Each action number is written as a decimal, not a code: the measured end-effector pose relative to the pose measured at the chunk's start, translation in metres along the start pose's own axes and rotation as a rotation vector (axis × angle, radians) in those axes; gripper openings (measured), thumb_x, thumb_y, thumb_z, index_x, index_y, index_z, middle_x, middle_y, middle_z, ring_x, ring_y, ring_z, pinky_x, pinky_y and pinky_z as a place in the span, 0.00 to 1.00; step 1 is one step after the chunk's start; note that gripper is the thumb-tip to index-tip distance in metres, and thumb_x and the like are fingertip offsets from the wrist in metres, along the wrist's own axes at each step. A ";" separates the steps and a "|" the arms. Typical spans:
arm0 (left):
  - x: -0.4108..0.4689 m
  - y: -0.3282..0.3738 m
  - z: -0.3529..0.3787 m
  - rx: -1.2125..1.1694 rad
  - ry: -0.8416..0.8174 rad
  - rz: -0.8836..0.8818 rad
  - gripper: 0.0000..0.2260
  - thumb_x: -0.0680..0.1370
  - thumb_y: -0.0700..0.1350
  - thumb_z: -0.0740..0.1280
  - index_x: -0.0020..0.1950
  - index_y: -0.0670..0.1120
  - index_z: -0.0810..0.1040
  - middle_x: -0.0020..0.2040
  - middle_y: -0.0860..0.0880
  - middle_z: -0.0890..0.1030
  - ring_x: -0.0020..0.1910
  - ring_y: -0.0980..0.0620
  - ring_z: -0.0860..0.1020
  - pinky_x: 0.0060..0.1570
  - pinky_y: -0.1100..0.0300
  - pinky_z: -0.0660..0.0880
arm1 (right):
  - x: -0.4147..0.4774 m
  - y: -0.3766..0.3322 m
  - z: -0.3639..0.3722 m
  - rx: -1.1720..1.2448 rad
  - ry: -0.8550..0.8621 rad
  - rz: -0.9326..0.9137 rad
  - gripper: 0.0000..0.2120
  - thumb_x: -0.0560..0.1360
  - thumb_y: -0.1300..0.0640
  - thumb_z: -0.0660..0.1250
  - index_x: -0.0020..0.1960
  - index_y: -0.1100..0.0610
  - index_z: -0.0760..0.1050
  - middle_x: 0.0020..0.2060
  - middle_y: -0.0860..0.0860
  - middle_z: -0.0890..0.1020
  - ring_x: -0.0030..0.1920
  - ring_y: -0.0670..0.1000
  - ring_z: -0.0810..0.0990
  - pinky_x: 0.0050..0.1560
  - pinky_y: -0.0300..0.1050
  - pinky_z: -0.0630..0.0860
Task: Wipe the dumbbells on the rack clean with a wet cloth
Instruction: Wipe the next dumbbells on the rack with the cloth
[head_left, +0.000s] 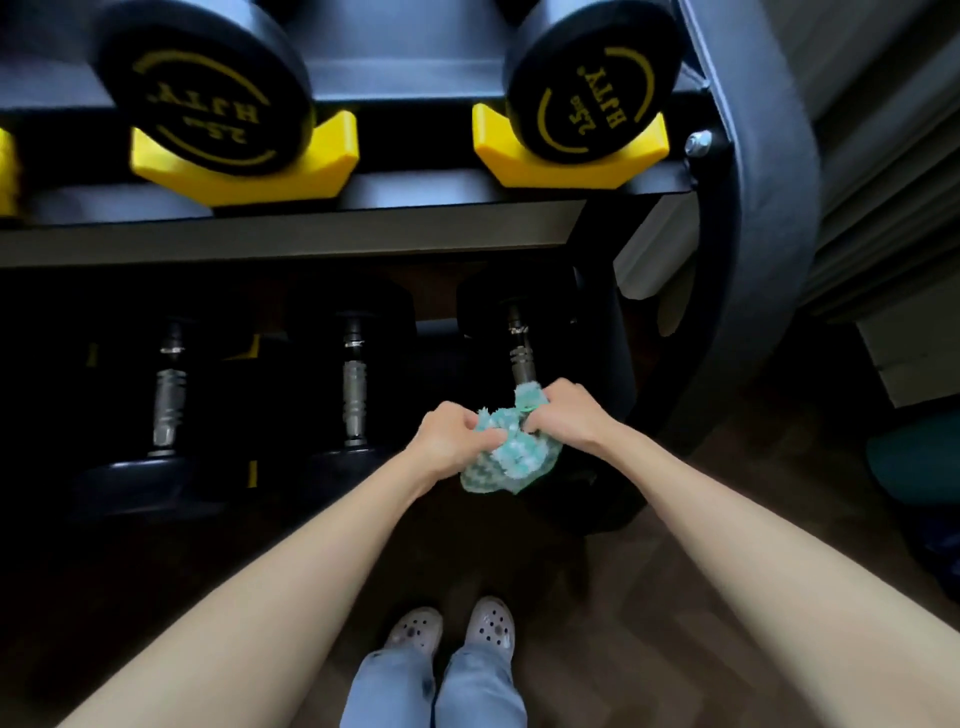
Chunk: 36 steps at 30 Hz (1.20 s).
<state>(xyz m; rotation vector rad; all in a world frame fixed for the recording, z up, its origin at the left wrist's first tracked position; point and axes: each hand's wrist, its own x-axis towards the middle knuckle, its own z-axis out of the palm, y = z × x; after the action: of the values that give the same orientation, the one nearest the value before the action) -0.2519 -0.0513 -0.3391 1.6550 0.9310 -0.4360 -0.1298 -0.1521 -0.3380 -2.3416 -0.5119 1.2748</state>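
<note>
A fluffy teal and white cloth (514, 457) is bunched between both hands in front of the lower shelf. My left hand (452, 439) grips its left side and my right hand (563, 413) grips its top right part. The cloth lies over the near end of the rightmost lower dumbbell (522, 353), whose metal handle shows just beyond it. Two more dumbbells (353, 389) (169, 395) lie on the dark lower shelf to the left. On the upper shelf, two black dumbbells (202, 88) (592, 83) with yellow lettering sit in yellow cradles (332, 156).
The black rack frame (753, 208) curves down at the right, with a bolt (696, 143) on it. A pale wall and skirting stand beyond it at the right. My feet in white clogs (452, 631) are on the dark wooden floor below.
</note>
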 end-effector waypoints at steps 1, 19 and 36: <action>-0.007 -0.007 -0.005 -0.032 0.060 -0.030 0.13 0.74 0.50 0.70 0.33 0.44 0.74 0.33 0.51 0.77 0.34 0.54 0.76 0.34 0.62 0.73 | -0.003 -0.003 0.006 0.071 -0.008 0.014 0.13 0.68 0.63 0.67 0.30 0.57 0.65 0.31 0.52 0.72 0.34 0.50 0.71 0.34 0.41 0.67; 0.030 -0.085 -0.174 -0.030 0.330 0.091 0.07 0.77 0.41 0.64 0.50 0.43 0.81 0.45 0.49 0.77 0.48 0.53 0.74 0.47 0.62 0.68 | 0.064 -0.102 0.106 0.854 -0.161 -0.001 0.15 0.72 0.75 0.63 0.55 0.62 0.75 0.47 0.55 0.82 0.45 0.53 0.81 0.50 0.47 0.79; 0.121 -0.099 -0.144 -0.554 0.263 -0.090 0.18 0.79 0.48 0.62 0.64 0.38 0.74 0.63 0.40 0.77 0.61 0.43 0.76 0.62 0.47 0.72 | 0.150 -0.120 0.170 0.841 0.140 0.105 0.19 0.77 0.54 0.66 0.61 0.66 0.74 0.58 0.61 0.79 0.58 0.60 0.78 0.62 0.57 0.73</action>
<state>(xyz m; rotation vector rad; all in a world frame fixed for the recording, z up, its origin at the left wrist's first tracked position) -0.2789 0.1311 -0.4451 1.1786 1.1978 -0.0057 -0.2117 0.0566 -0.4620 -1.7235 0.1840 1.0671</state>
